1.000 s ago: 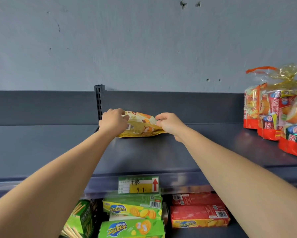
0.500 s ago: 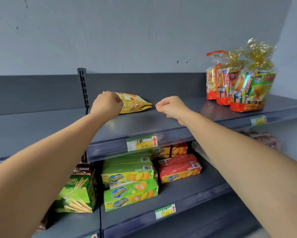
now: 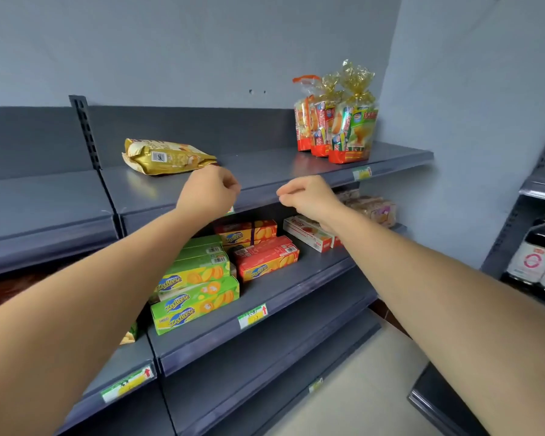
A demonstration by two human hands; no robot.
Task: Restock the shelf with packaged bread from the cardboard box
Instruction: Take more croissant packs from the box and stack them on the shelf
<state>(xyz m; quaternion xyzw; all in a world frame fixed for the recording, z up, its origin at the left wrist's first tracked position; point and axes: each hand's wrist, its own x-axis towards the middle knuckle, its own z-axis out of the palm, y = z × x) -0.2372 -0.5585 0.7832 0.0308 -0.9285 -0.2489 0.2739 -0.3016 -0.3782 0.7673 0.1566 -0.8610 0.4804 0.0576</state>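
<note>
A gold bread packet point(image 3: 165, 157) lies flat on the dark top shelf point(image 3: 264, 171), near the left upright. My left hand point(image 3: 208, 191) hovers in front of the shelf's edge, just right of the packet, fingers curled and holding nothing. My right hand point(image 3: 309, 196) floats at the same height further right, also loosely curled with nothing in it. Neither hand touches the packet. The cardboard box is out of view.
Wrapped gift packs point(image 3: 337, 127) stand at the top shelf's right end. Below are green biscuit boxes point(image 3: 195, 291), red biscuit boxes point(image 3: 264, 256) and bagged bread point(image 3: 371, 209). A wall corner and a second rack with dark bottles point(image 3: 541, 259) stand at the right.
Both hands let go of the gold packet, which now rests on the shelf, and drew back toward me. My view swung to the right and down.
</note>
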